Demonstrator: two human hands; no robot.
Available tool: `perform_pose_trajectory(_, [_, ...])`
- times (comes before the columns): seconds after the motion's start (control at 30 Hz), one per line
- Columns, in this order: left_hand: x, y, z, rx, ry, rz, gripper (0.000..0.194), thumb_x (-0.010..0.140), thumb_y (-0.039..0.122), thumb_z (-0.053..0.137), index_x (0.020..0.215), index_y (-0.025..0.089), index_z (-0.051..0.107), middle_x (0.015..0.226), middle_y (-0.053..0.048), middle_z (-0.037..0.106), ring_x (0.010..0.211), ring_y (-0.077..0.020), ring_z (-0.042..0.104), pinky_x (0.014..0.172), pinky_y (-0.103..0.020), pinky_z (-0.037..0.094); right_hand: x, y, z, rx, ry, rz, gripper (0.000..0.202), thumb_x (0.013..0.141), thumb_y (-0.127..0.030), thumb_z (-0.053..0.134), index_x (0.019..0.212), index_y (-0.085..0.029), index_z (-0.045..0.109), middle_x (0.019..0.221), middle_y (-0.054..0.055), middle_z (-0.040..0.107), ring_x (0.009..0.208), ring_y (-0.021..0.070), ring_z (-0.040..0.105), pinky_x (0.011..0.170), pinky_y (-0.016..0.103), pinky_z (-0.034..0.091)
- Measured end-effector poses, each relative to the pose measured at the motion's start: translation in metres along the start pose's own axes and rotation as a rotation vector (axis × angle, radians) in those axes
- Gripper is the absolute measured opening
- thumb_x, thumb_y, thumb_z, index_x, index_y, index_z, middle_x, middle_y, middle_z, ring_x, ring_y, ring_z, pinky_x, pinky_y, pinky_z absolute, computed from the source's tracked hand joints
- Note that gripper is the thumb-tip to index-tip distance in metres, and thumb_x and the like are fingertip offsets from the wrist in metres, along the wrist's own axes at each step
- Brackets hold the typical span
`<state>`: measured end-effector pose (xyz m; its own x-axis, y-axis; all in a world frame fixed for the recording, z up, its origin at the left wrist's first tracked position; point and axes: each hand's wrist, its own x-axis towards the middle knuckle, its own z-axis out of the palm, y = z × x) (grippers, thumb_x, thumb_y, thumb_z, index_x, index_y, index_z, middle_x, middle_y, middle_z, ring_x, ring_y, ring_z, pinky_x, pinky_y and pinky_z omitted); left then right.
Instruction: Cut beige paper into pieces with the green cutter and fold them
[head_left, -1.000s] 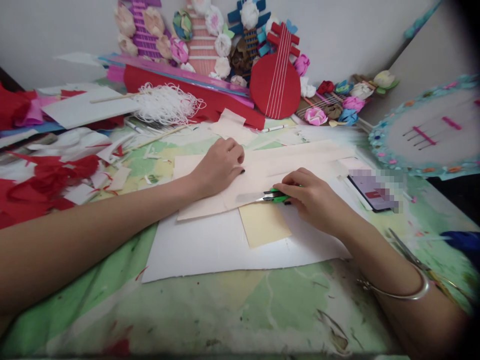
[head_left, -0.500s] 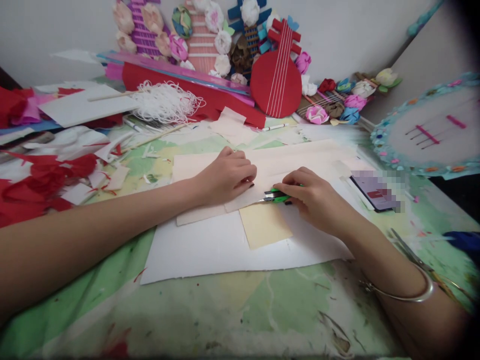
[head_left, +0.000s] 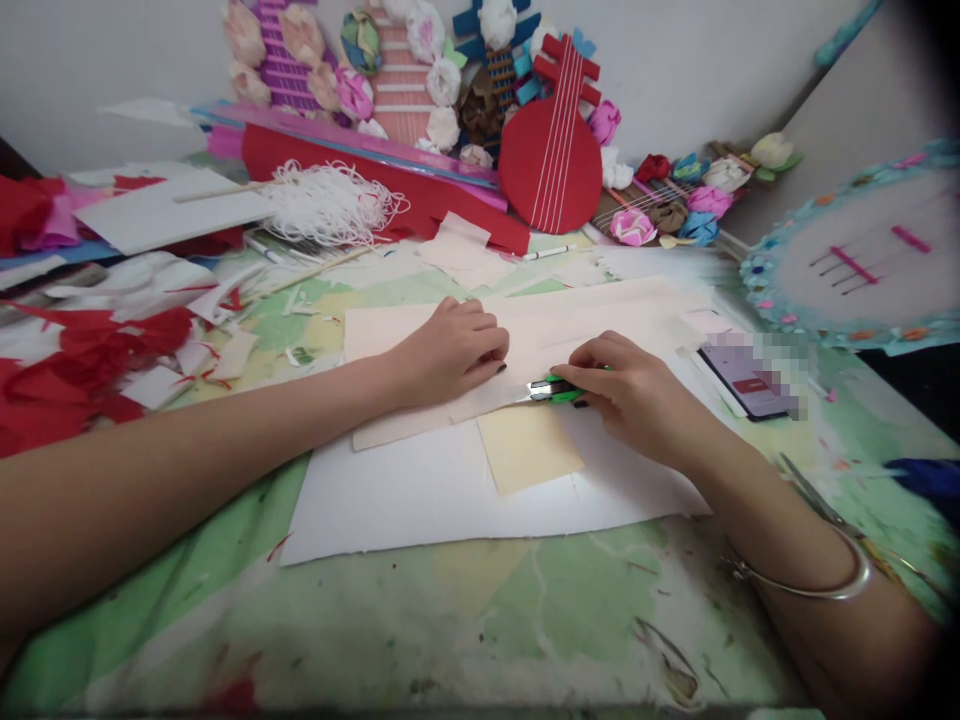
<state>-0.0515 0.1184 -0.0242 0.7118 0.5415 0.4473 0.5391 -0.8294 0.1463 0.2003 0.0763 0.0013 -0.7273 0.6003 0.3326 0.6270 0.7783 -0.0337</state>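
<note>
My right hand (head_left: 626, 395) is closed around a green utility knife (head_left: 553, 390). Its blade points left and touches the lower edge of the cream cardboard sheet (head_left: 600, 312). My left hand (head_left: 457, 350) lies on that sheet with fingers curled in; whether anything is inside them is hidden. A yellow piece of card (head_left: 529, 455) sticks out below the blade. Underneath everything is a larger white board (head_left: 390, 515).
A phone (head_left: 742, 375) and scissors (head_left: 817, 495) lie to the right. White string (head_left: 330, 203) is piled at the back, near a red lute-shaped craft (head_left: 551, 165). Red fabric scraps (head_left: 112, 345) cover the left side. A flower-edged oval (head_left: 862, 260) stands at far right.
The knife and my right hand have shifted very slightly. My left hand stays in the same place on the cream sheet.
</note>
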Motion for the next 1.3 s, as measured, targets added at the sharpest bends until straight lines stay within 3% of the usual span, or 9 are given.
perform_pose_trajectory(0.5, [0.0012, 0.0016, -0.0007, -0.001, -0.026, -0.019, 0.014, 0.093, 0.024, 0.049, 0.085, 0.016, 0.059, 0.087, -0.006, 0.063, 0.087, -0.0214, 0.053, 0.077, -0.036, 0.033, 0.0036, -0.0008, 0.0039, -0.021, 0.040, -0.023, 0.037, 0.085, 0.001, 0.043, 0.106, -0.009, 0.072, 0.092, 0.016, 0.065, 0.089, 0.0252, 0.057, 0.071, 0.037, 0.049])
perform_pose_trajectory(0.7, [0.0012, 0.0026, 0.0003, 0.077, -0.032, -0.094, 0.015, 0.093, 0.026, 0.050, 0.094, 0.016, 0.061, 0.098, -0.009, 0.061, 0.090, -0.0242, 0.051, 0.077, -0.038, 0.034, 0.0035, -0.0016, 0.0039, -0.008, 0.030, -0.013, 0.038, 0.085, 0.001, 0.042, 0.107, -0.009, 0.072, 0.093, 0.015, 0.065, 0.089, 0.0253, 0.056, 0.070, 0.037, 0.049])
perform_pose_trajectory(1.3, [0.0011, -0.0005, 0.0017, 0.014, -0.039, -0.115, 0.014, 0.092, 0.025, 0.051, 0.093, 0.017, 0.063, 0.099, -0.008, 0.061, 0.093, -0.0237, 0.052, 0.081, -0.038, 0.036, -0.0042, 0.0069, -0.0022, 0.002, 0.013, -0.003, 0.037, 0.085, 0.000, 0.042, 0.104, -0.009, 0.073, 0.091, 0.016, 0.065, 0.088, 0.0250, 0.057, 0.070, 0.037, 0.049])
